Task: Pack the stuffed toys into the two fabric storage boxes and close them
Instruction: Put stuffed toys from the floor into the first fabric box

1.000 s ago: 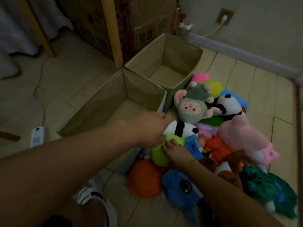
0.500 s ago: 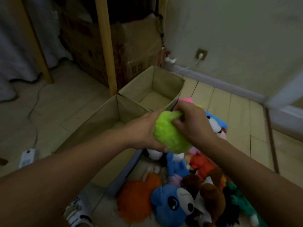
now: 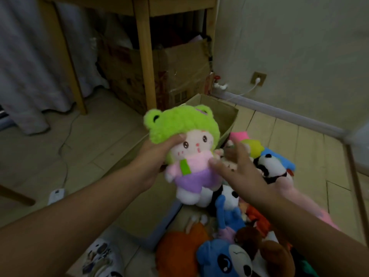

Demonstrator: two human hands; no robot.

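Note:
My left hand (image 3: pixel 154 160) grips a doll with a green frog hood (image 3: pixel 185 148), pink top and purple skirt, and holds it upright in the air facing me. Beside the doll, my right hand (image 3: pixel 237 166) is spread with straight fingers, its thumb touching the doll's side. Behind the doll stands the far fabric box (image 3: pixel 223 112), open. The near fabric box (image 3: pixel 127 160) lies below my left arm, mostly hidden. A pile of stuffed toys lies on the floor at the right: a panda (image 3: pixel 271 168), a blue dog (image 3: pixel 225 258), an orange toy (image 3: pixel 179 250), a yellow star (image 3: pixel 251 146).
A wooden table leg (image 3: pixel 144 54) and a cardboard box (image 3: pixel 175 76) stand behind the fabric boxes. A power strip (image 3: pixel 57 194) with its cable lies on the floor at the left. A wall with a socket (image 3: pixel 258 78) and a baseboard runs along the right.
The doll has been lifted from the pile and turned face up toward me. My right hand has let go of it and opened. The view has tilted upward.

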